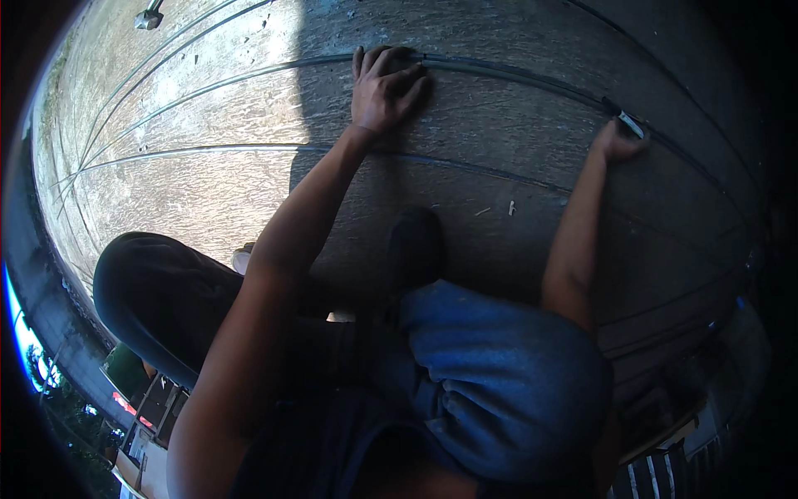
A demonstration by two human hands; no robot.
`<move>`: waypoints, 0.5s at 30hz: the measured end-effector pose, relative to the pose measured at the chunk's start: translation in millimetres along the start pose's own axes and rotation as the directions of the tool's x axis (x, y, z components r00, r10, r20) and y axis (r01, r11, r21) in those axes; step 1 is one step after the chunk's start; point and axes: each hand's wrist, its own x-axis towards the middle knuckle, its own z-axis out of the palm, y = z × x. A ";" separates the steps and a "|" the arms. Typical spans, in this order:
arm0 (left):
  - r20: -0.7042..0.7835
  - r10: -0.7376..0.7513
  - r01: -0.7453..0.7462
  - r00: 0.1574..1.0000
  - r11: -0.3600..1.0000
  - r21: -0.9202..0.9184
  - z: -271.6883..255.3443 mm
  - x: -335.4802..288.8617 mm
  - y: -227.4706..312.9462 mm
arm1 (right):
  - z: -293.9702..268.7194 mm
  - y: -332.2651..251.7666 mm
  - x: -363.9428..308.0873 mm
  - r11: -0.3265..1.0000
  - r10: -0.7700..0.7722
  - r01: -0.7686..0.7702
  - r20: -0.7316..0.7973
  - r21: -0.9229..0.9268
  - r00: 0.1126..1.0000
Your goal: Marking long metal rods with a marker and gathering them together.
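Observation:
Across the rough floor runs a long thin dark rod [515, 75], apparently metal. My left hand [384, 93] lies on it with its fingers spread, the fingertips bent over the far side. Farther right along the same rod, my right hand [620, 145] is closed on a small white-edged tool [631, 125], whose exact kind I cannot make out. The tool's upper end touches or nearly touches the rod beside a dark lump [611, 105]. Shadow hides most of the right fingers.
Nearer me, another long rod [224, 149] lies roughly parallel. More rods [179, 41] curve away at the far left, near a small metal block [149, 18]. A pale scrap [511, 208] rests on the shaded floor [465, 179]. My bent knees [515, 374] take up the foreground.

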 end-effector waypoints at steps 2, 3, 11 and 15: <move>0.005 0.005 -0.005 1.000 1.000 0.013 -0.7 -0.7 1.2 | 0.8 2.2 0.8 1.000 -0.003 0.003 -0.003 -0.002 1.000; 0.008 0.003 -0.003 1.000 1.000 0.014 -0.6 -0.8 1.6 | 1.1 3.2 1.2 1.000 -0.012 0.012 -0.001 0.006 1.000; -0.027 0.006 -0.006 1.000 1.000 -0.005 2.7 0.1 0.1 | 2.7 5.3 2.3 0.998 -0.051 0.051 -0.011 -0.022 0.999; -0.080 -0.069 0.062 0.994 0.995 -0.077 4.6 1.7 1.8 | 0.9 -0.7 0.4 0.998 -0.045 0.045 -0.001 -0.035 0.999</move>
